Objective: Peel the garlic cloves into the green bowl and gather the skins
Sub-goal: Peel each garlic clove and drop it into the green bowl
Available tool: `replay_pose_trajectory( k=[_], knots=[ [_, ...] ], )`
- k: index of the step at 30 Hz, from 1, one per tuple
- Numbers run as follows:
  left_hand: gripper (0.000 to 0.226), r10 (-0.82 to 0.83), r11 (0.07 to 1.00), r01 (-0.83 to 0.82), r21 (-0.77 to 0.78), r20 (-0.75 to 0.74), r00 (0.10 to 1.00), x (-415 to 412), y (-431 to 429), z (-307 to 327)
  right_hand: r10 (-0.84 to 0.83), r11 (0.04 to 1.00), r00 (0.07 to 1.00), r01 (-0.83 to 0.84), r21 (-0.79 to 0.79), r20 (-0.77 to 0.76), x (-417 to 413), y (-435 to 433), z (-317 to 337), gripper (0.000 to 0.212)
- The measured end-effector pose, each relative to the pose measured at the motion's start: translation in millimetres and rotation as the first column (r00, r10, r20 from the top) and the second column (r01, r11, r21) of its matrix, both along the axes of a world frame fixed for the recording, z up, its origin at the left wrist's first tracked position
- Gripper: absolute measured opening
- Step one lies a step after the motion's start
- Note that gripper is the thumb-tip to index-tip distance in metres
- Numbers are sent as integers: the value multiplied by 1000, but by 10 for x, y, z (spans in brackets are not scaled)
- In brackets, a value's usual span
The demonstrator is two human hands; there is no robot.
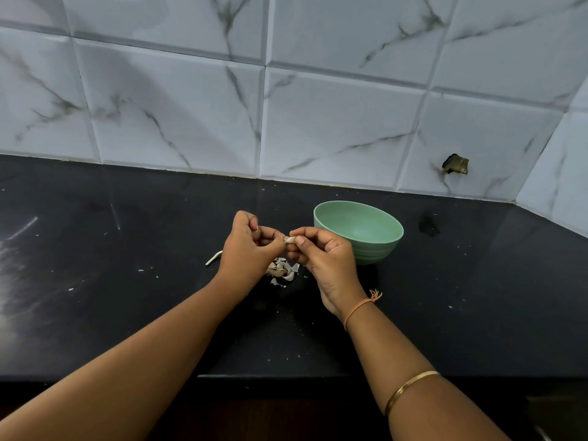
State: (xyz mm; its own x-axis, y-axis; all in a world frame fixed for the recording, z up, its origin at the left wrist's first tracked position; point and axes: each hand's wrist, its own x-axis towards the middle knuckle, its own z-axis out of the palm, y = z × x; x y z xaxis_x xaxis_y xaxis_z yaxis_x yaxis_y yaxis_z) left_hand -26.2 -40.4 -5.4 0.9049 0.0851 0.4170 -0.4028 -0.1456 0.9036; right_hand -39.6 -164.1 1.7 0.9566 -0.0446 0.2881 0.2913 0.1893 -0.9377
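Note:
A small garlic clove (290, 240) is held in the air between both hands, above the black counter. My left hand (251, 249) pinches its left end with thumb and fingertips. My right hand (321, 256) pinches its right end, thumb on top. Below the hands lies a little heap of garlic cloves and papery skins (283, 270) on the counter. The green bowl (359, 230) stands upright just right of my right hand; the part of its inside that I see holds nothing.
A pale garlic stem (213, 258) lies on the black counter (127, 281) left of my left hand. Tiny skin flecks are scattered about. A marbled tile wall (286, 106) rises behind, with a broken hole (455, 164) at the right. The counter's front edge runs below my forearms.

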Motion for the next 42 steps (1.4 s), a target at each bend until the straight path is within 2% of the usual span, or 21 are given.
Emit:
replay_pose_trajectory(
  k=[5,10,13,19,27,42],
  knots=[
    [40,100,995,-100,26,11,995,21,4,-28,27,999,1000,-28,-20,-14,-8,7,4,19],
    [35,191,982,-190,-13,19,981,19,52,9,78,995,996,-75,68,-46,-39,-6,22,15],
    [33,202,979,-203,35,42,979,10,48,4,81,995,995,-78,62,-55,-43,-20,18,13],
    [34,151,966,-165,197,80,985,-9,40,-20,33,999,999,-34,-5,-33,-24,-29,0,23],
    [36,9,984,-22,179,71,997,-57,8,-6,-56,997,998,57,-48,13,2,-20,-13,16],
    [36,47,983,-53,174,40,998,-56,23,0,-53,993,998,56,-104,29,-2,-31,-18,10]
  ],
)
